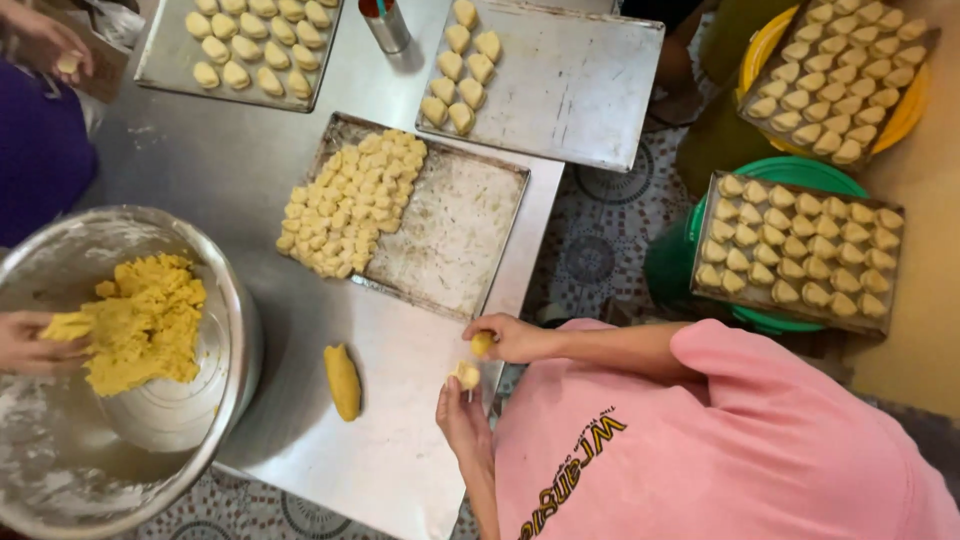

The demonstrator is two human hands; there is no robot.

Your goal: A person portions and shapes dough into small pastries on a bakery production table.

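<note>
Head view: right hand (512, 338) fingers pinch a dough ball (482, 344). Left hand (458, 412) fingers curl under a dough piece (465, 376). Both are held over the desk (400, 370) edge, likely for reach to the tray (455, 225).

Left hand (22, 343) curled, fingers forward.
</note>
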